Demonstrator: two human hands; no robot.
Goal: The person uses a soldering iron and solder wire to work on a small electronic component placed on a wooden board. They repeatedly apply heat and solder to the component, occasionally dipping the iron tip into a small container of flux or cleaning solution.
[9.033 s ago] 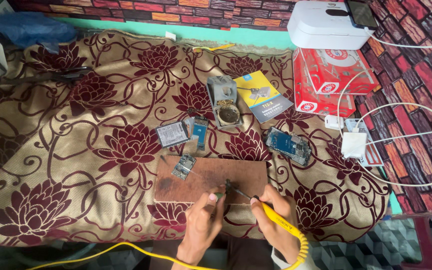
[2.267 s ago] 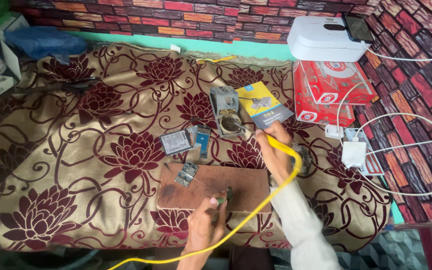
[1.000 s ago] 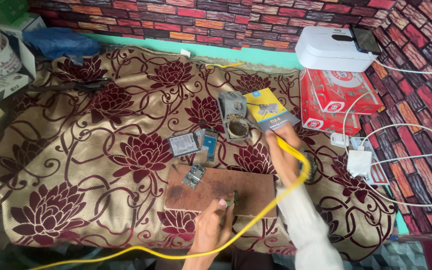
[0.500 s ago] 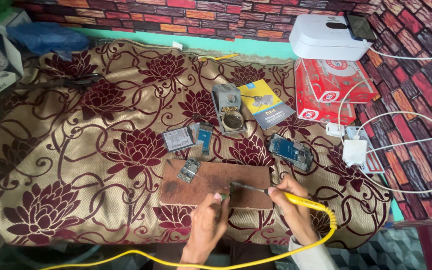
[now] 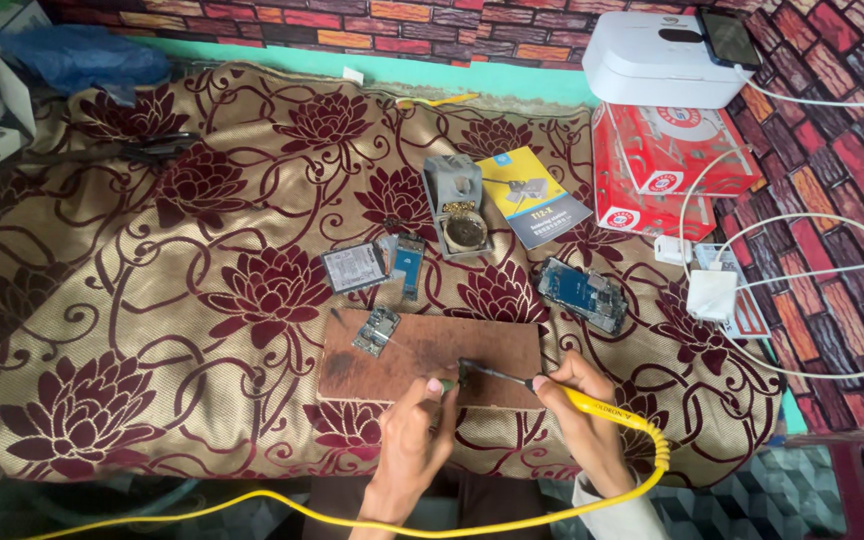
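I am at the soldering step: my right hand (image 5: 580, 420) has its grip clamped on the yellow soldering iron (image 5: 552, 385), the dark tip reaching toward 9 o'clock onto a small part (image 5: 464, 372) on the brown board (image 5: 422, 350). My left hand (image 5: 417, 440) pins that part with fingertips pressed together on it, at the board's 6 o'clock edge. As I judge it, the next move calls for a steady tip and a still part. Both wrists come up from 6 o'clock, low over the flowered cloth (image 5: 202, 300). A circuit board (image 5: 377, 330) lies at 10 o'clock.
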